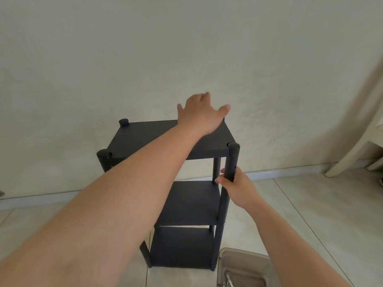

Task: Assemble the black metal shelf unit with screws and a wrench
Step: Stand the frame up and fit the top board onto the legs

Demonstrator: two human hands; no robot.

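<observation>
With the left hand (202, 112) seemingly curled over the far edge of the top board and the right hand (234, 185) gripping the near right post (229, 183), the upright shelf (186, 204) could tip if pulled unevenly.

The shelf (176, 139) is plain matt black all over, boards and round posts alike, with no pattern; a small silvery glint shows on the near right post low down. The wall (186, 48) is pale cream with a faint mottled texture. Along its foot runs a light grey skirting (37, 200). The floor (310, 214) is pale beige tile crossed by thin dark joint lines. A tray (244, 264) at the lower edge is translucent grey-brown. At far right, furniture (360, 141) is cream.
</observation>
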